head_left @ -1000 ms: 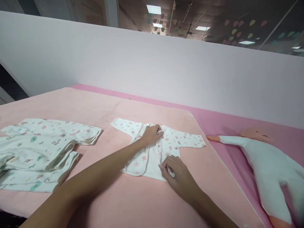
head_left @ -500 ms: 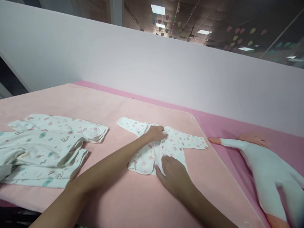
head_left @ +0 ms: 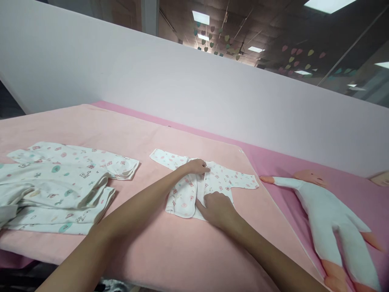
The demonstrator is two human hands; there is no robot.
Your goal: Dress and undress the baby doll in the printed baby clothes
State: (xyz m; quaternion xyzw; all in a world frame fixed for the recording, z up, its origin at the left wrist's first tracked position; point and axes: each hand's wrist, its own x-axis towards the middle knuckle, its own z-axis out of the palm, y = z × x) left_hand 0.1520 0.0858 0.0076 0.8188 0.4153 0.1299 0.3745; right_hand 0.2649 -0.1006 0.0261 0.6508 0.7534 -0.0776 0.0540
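Observation:
A small white baby shirt [head_left: 220, 176] with a pink animal print lies spread on the pink blanket, its sleeves stretched out to both sides and its front parted down the middle. Near the neckline, my left hand [head_left: 196, 166] is closed, pinching the edge of the front opening. Lower down, my right hand [head_left: 219, 209] has its fingers curled over the same shirt's front edge, thumb toward the opening. Its fingertips are partly hidden by the back of the hand. My left forearm crosses over part of the shirt's left side.
Several printed baby garments [head_left: 69, 182] lie in a loose pile at the left. On the right, a baby doll [head_left: 322, 211] in white lies on the darker pink surface [head_left: 273, 162]. Behind the pale pink blanket [head_left: 182, 251] rises a white partition [head_left: 182, 81].
The view has shifted slightly, so more of the doll shows. My right hand's fingers have curled tighter at the shirt's front edge. My left hand stays near the neckline.

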